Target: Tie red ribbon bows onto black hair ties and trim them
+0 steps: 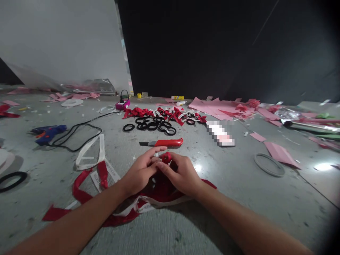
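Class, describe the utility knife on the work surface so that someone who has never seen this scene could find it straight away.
Start at the grey work surface and find the left hand and right hand pinching a red ribbon piece. Just beyond them lies the utility knife, crosswise. Its red handle and bare blade pointing left set it apart from the black rings behind.

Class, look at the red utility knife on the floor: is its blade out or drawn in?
Out: the red utility knife shows a dark blade projecting from its left end.

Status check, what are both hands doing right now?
Left hand and right hand pinching red ribbon piece. Loose ribbon beneath. Utility knife just beyond.
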Motion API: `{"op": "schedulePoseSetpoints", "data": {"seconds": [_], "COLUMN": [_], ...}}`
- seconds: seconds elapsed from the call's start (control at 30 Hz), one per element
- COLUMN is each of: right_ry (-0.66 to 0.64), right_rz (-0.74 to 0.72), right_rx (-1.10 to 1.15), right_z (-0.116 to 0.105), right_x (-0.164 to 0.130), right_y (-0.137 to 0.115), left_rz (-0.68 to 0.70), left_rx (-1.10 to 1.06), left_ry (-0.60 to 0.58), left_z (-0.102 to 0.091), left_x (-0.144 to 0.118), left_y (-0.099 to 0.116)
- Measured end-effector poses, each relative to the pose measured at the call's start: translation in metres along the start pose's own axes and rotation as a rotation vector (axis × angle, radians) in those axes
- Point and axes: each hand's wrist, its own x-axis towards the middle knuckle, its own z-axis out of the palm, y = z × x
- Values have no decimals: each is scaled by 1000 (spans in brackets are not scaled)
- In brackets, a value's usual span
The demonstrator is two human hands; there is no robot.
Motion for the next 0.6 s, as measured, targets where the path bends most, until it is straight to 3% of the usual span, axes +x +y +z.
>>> {"op": "schedulePoseSetpoints", "data": {"seconds": [0.13, 0.37, 0.6], "right_ry": [89, 217, 251], "right_rz": [24, 61, 10], "right_rx": [85, 135, 78], "right_z": [-1, -7, -5], "right_x": [3, 8, 8], "right_y": [5, 6, 9], "left_rz": [6, 114, 82], "left_rx": [101, 434, 450], "left_ry": [-12, 107, 96], "left_z": [3, 7, 12], "left_x": [-4, -3, -4], "left_y": [-4, 9, 10]}}
